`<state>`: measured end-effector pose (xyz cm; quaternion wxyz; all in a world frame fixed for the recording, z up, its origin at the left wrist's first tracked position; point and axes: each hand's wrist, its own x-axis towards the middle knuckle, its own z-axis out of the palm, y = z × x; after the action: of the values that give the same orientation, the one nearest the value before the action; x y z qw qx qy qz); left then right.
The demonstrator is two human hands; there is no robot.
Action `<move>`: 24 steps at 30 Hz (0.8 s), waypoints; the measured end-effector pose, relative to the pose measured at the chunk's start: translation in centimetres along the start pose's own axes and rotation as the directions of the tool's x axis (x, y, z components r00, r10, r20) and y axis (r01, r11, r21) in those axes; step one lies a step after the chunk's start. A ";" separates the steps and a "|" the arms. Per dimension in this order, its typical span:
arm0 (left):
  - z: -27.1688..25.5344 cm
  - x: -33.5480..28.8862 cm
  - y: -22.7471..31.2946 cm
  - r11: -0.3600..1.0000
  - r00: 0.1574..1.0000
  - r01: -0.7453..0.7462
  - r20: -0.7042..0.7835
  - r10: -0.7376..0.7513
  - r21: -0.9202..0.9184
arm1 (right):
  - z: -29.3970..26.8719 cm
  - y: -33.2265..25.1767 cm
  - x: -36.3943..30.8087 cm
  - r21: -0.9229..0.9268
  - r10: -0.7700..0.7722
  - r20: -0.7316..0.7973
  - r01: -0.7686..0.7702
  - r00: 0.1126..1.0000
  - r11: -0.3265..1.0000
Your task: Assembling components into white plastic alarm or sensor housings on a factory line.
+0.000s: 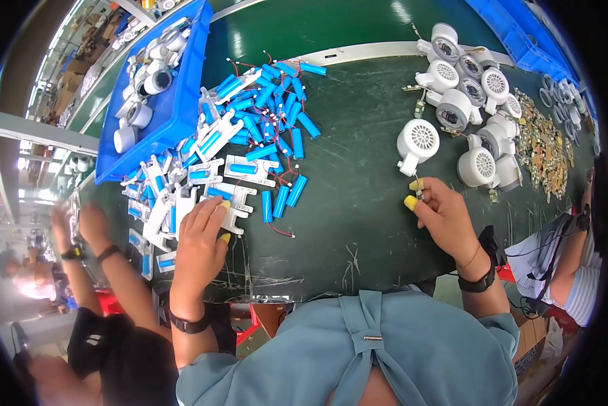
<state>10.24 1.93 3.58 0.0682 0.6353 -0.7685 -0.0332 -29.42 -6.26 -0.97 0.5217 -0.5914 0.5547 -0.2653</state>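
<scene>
My left hand (201,233) lies over the near edge of a pile of white plastic handle shells. Its yellow-capped thumb and index finger close on the two sides of a white handle shell (234,218); the palm covers the rest of it. Further right, my right hand (445,218) pinches a small circuit board (420,195) between yellow-capped fingertips. Just beyond it lies a round white fan housing (418,141) with a slotted grille, its neck pointing at the board. Blue cylindrical batteries (280,201) with thin red wires are heaped beyond my left hand.
Several white fan housings (476,166) cluster at the right, beside heaped small circuit boards (544,145) and grey rings (566,111). A blue bin (189,88) of white parts stands far left, another blue bin (520,40) far right. A co-worker's hands (93,224) work at the left.
</scene>
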 end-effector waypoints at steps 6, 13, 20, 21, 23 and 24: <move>0.8 -0.1 -1.0 0.997 0.992 -0.080 -0.099 0.079 -0.015 | 1.4 -0.4 -0.5 0.456 0.102 0.157 -0.163 0.982 0.875; 3.2 1.2 -3.6 0.970 0.962 0.055 -0.249 -0.115 -0.236 | 1.1 -0.7 -0.9 0.619 0.198 0.182 -0.268 0.963 0.738; 2.6 0.6 -1.1 0.962 0.964 0.074 -0.227 -0.136 -0.262 | 2.2 -0.6 -1.4 0.516 0.176 0.362 -0.354 0.915 0.780; 2.1 0.2 -0.5 0.929 0.963 0.115 -0.192 -0.191 -0.351 | 2.5 -0.6 -1.4 0.469 0.155 0.363 -0.324 0.919 0.821; 1.1 -0.9 0.6 0.872 0.975 0.113 -0.117 -0.190 -0.476 | 2.8 -0.6 -1.4 0.446 0.144 0.380 -0.317 0.914 0.837; 0.8 -1.3 1.0 0.870 0.974 0.122 -0.111 -0.197 -0.478 | 2.8 -0.6 -1.4 0.426 0.127 0.389 -0.300 0.912 0.853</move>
<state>9.37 3.34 2.83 0.2764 0.6621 -0.6748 -0.1731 -27.01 -4.11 -0.92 0.7670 -0.4155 0.4344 -0.2244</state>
